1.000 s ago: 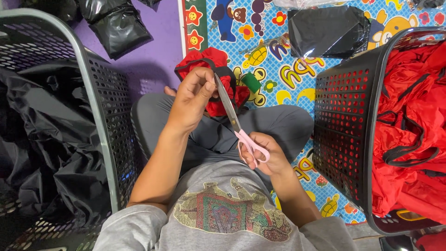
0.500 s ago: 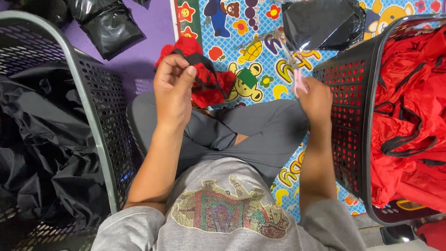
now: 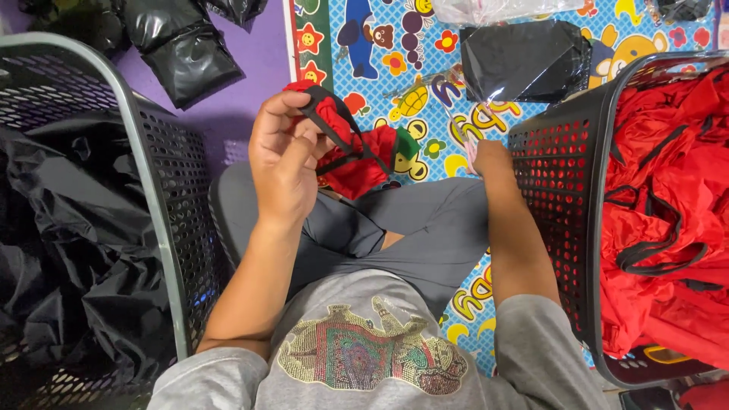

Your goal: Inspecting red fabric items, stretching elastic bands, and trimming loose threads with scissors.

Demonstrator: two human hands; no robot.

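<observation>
Left hand (image 3: 285, 156) raised over the lap, fingers curled tight on a red cloth (image 3: 357, 156) with a black strap (image 3: 334, 125), pinching the strap near its top. Cloth hanging from that grip, bunched, lower folds resting against the grey trousers (image 3: 410, 235); a small green patch (image 3: 406, 143) at its right edge.

Right hand (image 3: 490, 156) lowered beside the right basket (image 3: 558, 190), knuckles toward the camera, close to the black mesh wall. Something pink and thin poking out past the fingers, perhaps scissors (image 3: 469, 148), mostly hidden; grip closed around it as far as can be made out.

Right basket heaped with red fabric (image 3: 668, 190) and black straps. Left basket (image 3: 99, 152) filled with black fabric (image 3: 61, 250). Colourful cartoon mat (image 3: 395, 45) under the legs, a black plastic bag (image 3: 524, 61) lying on it ahead of the knees, more black bags (image 3: 182, 45) on the purple floor at upper left.
</observation>
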